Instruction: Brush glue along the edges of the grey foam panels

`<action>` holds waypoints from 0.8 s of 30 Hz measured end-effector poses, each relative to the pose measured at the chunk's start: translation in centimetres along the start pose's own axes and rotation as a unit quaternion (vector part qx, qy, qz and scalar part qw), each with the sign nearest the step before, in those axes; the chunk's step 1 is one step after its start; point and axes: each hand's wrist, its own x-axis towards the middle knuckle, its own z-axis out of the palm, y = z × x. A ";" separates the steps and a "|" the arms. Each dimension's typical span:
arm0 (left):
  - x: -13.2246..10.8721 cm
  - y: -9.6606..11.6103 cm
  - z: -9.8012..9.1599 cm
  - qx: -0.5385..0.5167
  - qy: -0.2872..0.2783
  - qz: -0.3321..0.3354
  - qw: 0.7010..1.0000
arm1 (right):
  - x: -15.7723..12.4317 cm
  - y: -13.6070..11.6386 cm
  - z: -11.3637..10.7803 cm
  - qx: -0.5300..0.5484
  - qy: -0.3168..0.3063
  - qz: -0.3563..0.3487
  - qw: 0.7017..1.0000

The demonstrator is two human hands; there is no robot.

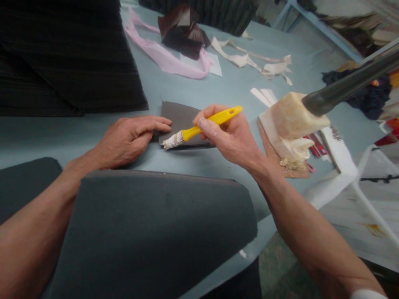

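My right hand (pixel 229 133) is closed around a yellow-handled brush (pixel 195 131). Its whitish, caked bristle end points left and rests at the near edge of a small dark grey panel (pixel 179 114) lying on the table. Fingers stretched out, my left hand (pixel 127 139) lies over the panel's left end, its fingertips touching the surface. Closer to me, between my forearms, is a large dark panel (pixel 165 220) with a rounded right corner.
Tall stacks of black sheets (pixel 68 58) stand at the left. A glue-smeared pale container (pixel 291 116) with a dark pole above it sits on the right. Pink strip (pixel 165 58), white scraps (pixel 240 60) and dark brown crumpled material (pixel 183 33) lie toward the back of the blue-grey table (pixel 230 91).
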 end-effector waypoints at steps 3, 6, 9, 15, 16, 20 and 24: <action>0.0 0.1 0.0 -0.003 0.008 0.000 1.000 | -0.6 0.1 -1.4 -0.010 0.015 0.008 1.000; 0.1 0.2 0.1 -0.007 0.010 -0.012 1.000 | -1.1 -0.6 -2.0 -0.017 0.029 0.010 0.999; 0.1 0.2 0.2 -0.011 0.014 -0.008 1.000 | -0.9 -1.3 -1.1 -0.003 0.026 -0.006 1.000; 0.0 0.3 0.1 -0.009 0.010 -0.014 1.000 | 0.8 -0.5 1.2 0.007 -0.034 -0.027 0.999; 0.0 0.3 0.1 -0.010 0.012 -0.013 1.000 | 0.8 -0.3 1.1 0.004 -0.034 -0.025 0.999; -0.1 -0.1 0.2 -0.009 0.019 -0.007 1.000 | 0.2 -0.1 -0.3 -0.015 -0.015 -0.014 1.000; 0.0 -0.2 0.3 0.004 0.027 0.006 1.000 | -0.7 0.1 -2.1 -0.030 0.002 0.002 1.000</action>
